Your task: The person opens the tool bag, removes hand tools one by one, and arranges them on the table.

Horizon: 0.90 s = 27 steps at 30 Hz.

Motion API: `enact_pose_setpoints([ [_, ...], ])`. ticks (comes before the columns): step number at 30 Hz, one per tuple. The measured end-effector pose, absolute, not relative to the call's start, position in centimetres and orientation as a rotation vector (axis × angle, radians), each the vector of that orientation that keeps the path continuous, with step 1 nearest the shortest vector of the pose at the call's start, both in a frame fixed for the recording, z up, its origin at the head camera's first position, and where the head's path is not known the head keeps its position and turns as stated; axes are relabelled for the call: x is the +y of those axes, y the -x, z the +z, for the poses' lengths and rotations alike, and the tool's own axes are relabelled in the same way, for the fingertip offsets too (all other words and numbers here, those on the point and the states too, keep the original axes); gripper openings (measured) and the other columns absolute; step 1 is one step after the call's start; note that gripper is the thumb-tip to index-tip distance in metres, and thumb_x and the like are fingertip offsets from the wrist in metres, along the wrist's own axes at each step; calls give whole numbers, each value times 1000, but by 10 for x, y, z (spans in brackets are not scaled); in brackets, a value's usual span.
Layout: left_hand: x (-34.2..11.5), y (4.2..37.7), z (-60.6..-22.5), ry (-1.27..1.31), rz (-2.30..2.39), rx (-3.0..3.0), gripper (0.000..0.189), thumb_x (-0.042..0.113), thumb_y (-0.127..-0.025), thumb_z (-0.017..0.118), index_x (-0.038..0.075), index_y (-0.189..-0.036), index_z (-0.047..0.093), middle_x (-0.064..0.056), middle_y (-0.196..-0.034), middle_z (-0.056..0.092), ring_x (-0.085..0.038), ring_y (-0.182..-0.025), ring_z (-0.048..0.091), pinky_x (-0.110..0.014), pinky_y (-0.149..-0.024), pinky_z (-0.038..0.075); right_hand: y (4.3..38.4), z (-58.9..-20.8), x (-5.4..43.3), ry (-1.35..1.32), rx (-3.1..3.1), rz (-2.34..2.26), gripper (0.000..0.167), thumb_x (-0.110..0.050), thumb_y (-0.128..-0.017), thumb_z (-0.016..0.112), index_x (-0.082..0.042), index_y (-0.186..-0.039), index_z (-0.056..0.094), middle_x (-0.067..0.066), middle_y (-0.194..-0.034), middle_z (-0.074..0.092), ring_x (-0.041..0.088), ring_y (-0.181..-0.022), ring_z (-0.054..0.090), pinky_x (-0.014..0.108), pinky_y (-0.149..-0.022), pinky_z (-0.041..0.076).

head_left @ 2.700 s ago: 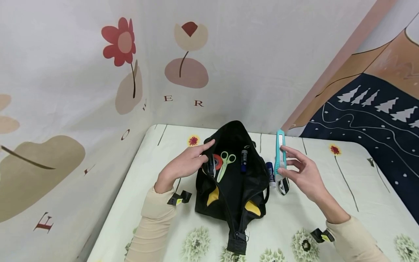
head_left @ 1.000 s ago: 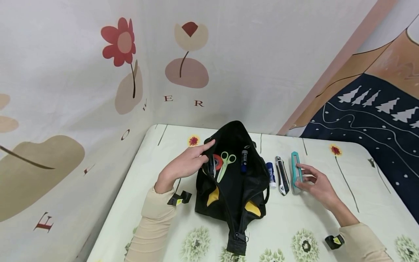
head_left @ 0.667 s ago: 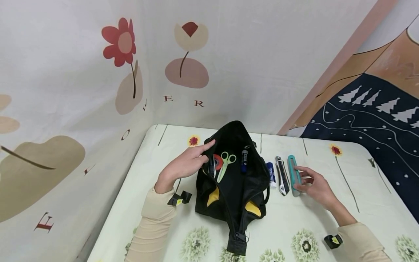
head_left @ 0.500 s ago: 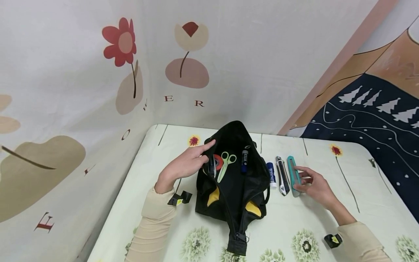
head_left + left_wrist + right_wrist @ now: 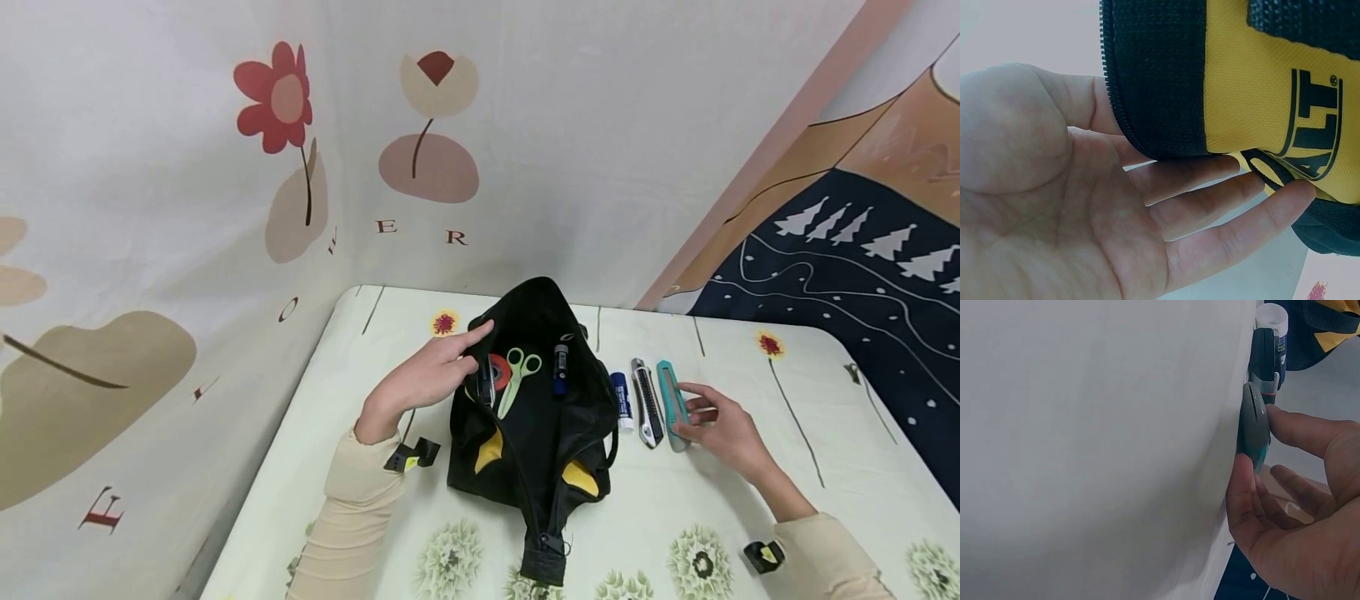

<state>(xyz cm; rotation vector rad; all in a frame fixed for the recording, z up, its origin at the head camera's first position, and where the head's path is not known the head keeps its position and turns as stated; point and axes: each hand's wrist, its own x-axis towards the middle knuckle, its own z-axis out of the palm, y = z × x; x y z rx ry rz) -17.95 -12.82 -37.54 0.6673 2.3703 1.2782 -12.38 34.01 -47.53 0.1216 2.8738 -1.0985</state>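
Note:
A black and yellow zippered tool bag (image 5: 555, 467) stands gaping on the table. My left hand (image 5: 427, 379) holds its left rim, thumb inside and the other fingers along the yellow outside (image 5: 1241, 87). Inside the bag are green-handled scissors (image 5: 513, 383), a red roll of tape (image 5: 498, 370), a dark blue tube (image 5: 560, 371) and a partly hidden dark item. My right hand (image 5: 720, 425) pinches a turquoise utility knife (image 5: 672, 400) by its sides, low at the table surface. Left of it lies a black and silver utility knife (image 5: 647, 404), then a blue and white glue stick (image 5: 622, 402).
The table (image 5: 825, 417) wears a pale flower-printed cover. Printed fabric walls (image 5: 570, 167) rise behind it and at the left. The bag's closed strap end (image 5: 543, 558) points toward me.
The turquoise utility knife went from raised beside the bag to the table, right of the black and silver one, then shifted slightly left. My left hand stays at the bag's rim.

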Motion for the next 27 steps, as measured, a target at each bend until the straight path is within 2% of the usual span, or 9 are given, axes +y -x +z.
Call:
enact_pose_setpoints([
  [10,-127,181,-375,-687,1280,2368,69,9,-109,41,10,-177,28,8,-60,29,-13,-50,26,-28,-57,28,123,-473,340,-141,2887,-1053,63,-3,-99,81,8,-156,54,27,-120,71,26,-99,69,25,-68,52],
  [20,-127,181,-373,-695,1278,2376,68,9,-109,40,9,-177,29,9,-60,28,-12,-50,25,-26,-55,27,123,-460,336,-40,3008,-1022,56,-5,-102,79,9,-152,58,31,-121,72,45,-106,73,22,-72,55],
  [24,-127,181,-372,-690,1284,2371,68,9,-109,40,9,-177,29,9,-60,28,-12,-50,25,-26,-55,26,123,-451,325,-28,3108,-1032,53,-3,-101,79,7,-150,61,31,-120,73,45,-103,74,15,-73,52],
  [27,-126,181,-372,-689,1285,2367,68,9,-110,40,9,-177,29,9,-60,28,-12,-50,25,-26,-55,26,123,-441,315,-50,3185,-1060,49,-2,-102,78,4,-148,64,28,-118,74,37,-100,74,7,-75,48],
])
